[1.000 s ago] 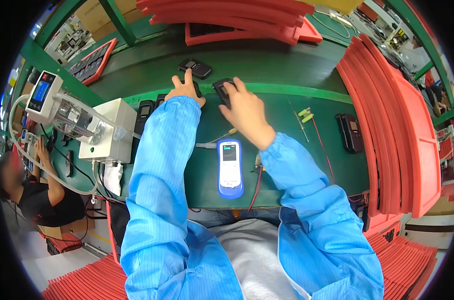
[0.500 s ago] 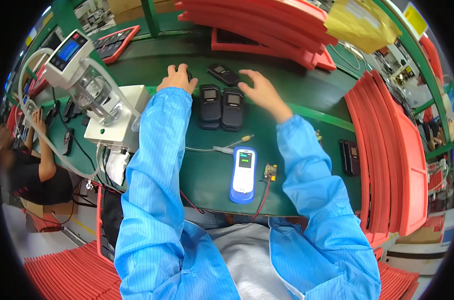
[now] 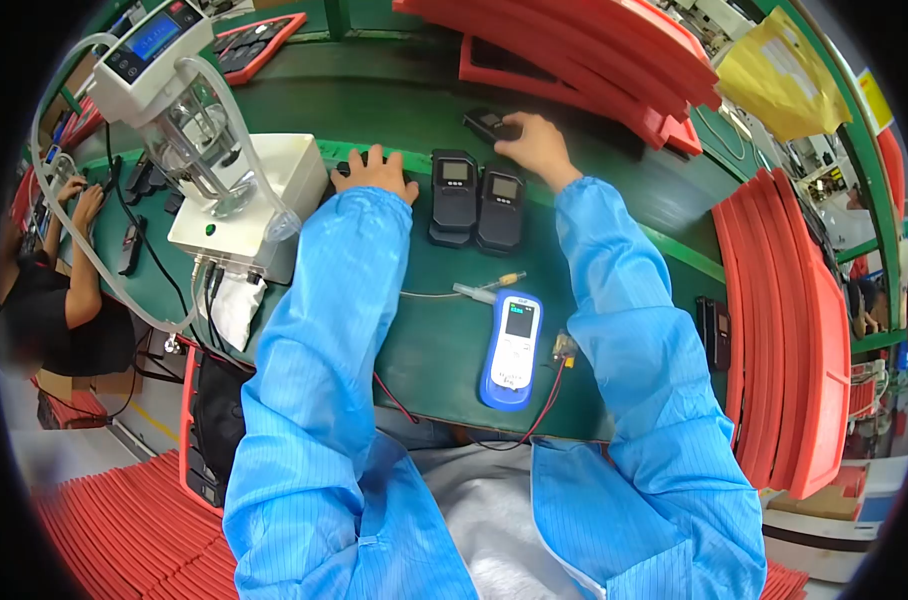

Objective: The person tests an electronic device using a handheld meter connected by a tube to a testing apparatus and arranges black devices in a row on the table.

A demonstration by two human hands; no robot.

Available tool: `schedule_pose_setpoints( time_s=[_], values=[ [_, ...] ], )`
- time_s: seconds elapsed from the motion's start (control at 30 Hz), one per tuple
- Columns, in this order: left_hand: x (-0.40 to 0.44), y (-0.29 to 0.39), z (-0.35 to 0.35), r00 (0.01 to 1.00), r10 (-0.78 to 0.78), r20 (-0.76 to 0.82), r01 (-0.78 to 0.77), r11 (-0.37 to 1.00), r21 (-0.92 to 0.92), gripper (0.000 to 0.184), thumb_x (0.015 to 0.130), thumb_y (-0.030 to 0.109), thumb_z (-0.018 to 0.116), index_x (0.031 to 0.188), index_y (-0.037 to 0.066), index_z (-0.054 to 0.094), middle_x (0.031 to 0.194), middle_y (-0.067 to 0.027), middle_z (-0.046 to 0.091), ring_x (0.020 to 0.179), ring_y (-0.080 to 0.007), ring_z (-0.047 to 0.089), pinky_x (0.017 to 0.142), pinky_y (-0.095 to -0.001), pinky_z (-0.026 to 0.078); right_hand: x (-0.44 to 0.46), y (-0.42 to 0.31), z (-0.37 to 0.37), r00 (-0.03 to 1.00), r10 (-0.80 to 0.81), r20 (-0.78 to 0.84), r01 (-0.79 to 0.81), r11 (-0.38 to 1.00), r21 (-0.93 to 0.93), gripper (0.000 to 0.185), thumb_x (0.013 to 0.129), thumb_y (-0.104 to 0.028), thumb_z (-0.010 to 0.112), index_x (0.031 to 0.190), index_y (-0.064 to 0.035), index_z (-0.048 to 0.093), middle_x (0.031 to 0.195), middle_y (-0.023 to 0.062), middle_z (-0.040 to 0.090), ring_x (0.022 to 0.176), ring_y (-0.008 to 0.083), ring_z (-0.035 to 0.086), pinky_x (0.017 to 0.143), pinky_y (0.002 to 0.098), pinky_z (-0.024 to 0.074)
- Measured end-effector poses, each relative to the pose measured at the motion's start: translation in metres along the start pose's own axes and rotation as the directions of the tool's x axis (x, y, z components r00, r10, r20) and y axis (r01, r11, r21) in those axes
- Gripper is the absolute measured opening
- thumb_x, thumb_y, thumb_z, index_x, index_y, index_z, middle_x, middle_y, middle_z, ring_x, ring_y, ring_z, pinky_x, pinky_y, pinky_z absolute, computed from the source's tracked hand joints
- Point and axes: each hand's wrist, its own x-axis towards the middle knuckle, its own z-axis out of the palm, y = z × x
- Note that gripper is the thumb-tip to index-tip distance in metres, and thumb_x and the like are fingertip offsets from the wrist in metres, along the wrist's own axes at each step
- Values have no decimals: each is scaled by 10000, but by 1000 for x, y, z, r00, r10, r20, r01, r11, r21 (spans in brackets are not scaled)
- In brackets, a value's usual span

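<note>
My right hand (image 3: 541,148) grips the near end of a black handheld device (image 3: 486,124) lying tilted at the back of the bench, thumb and fingers closed on it. My left hand (image 3: 377,176) is palm down with its fingers curled over another black handheld device (image 3: 343,167), mostly hidden under it. Between the hands, two black handheld devices (image 3: 454,195) with small grey screens lie side by side, the left one on top of another. Closer to me is a blue-and-white handheld tester (image 3: 514,350) with a lit screen and a clear tube at its top.
A white box (image 3: 244,215) with a glass jar (image 3: 202,150) and hoses stands at left. Red trays (image 3: 779,330) are stacked at right, more (image 3: 574,60) at the back. A small wired part (image 3: 564,347) lies beside the tester. Another person (image 3: 64,300) works at far left.
My right hand has closed on the tilted black device, which it was only beside before. My left hand stays over its device. The whole view has shifted slightly.
</note>
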Motion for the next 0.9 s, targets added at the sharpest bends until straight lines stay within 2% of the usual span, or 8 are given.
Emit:
schedule_pose_setpoints(
  time_s=[0.2,0.3,0.5,0.63,0.67,0.77,0.83,0.9],
  values=[
    [44,-46,39,974,84,-210,-103,991,-81,442,901,292,557,1303,125,478,1446,-156,360,1358,-381,295,1094,-516,289,-39,-79,-33,981,13,-194,18,988,156,541,697,-323,710,1153,-42,638,1145,176,642,1068,305,617,923,366,478],
    [51,-60,42,955,94,-283,-142,978,-154,426,904,240,544,1301,99,479,1434,-192,364,1351,-383,308,1096,-503,293,-67,-116,-25,930,-271,-250,286,958,25,459,701,-306,699,1074,-40,671,1091,179,655,1004,322,636,872,372,504],
    [46,-57,17,945,55,-322,-264,711,-652,444,917,241,516,1340,116,464,1450,-194,349,1377,-359,273,1117,-489,256,-99,-155,9,938,-344,31,343,916,-206,361,741,-286,694,988,-23,683,983,166,666,833,340,644,745,408,523],
    [22,-24,14,978,206,-28,-192,838,-510,494,938,342,483,1397,172,409,1491,-140,310,1413,-313,212,1135,-519,179,-114,-152,-1,845,-500,189,514,857,-35,326,771,-262,683,999,-28,682,950,173,663,807,347,634,713,418,520],
    [19,-24,18,977,211,-24,-194,837,-512,494,938,342,483,1397,172,409,1491,-140,310,1413,-313,212,1135,-519,179,-119,-147,-15,842,-520,144,524,852,14,314,792,-253,674,1004,-22,679,947,173,662,804,327,641,708,400,523],
    [12,-21,39,959,198,-202,-213,975,-56,564,940,478,430,1436,220,353,1527,-87,260,1435,-278,158,1136,-555,115,-140,-156,-86,840,-535,88,498,826,266,293,857,-252,646,1021,-10,672,964,135,676,824,252,662,750,337,531],
    [11,-27,43,957,197,-213,-216,974,-72,588,934,506,422,1444,224,338,1534,-84,246,1437,-276,155,1133,-564,113,-164,-166,-135,835,-542,-99,513,699,498,328,909,-251,585,1098,11,639,1002,153,671,885,245,664,802,357,533],
    [10,-28,40,951,178,-254,-207,974,-89,638,923,561,406,1460,231,309,1546,-78,217,1440,-273,148,1127,-582,109,-185,-168,-180,796,-537,-278,599,635,487,404,933,-236,519,1235,31,544,1071,226,637,961,313,646,851,424,524]
  ],
)
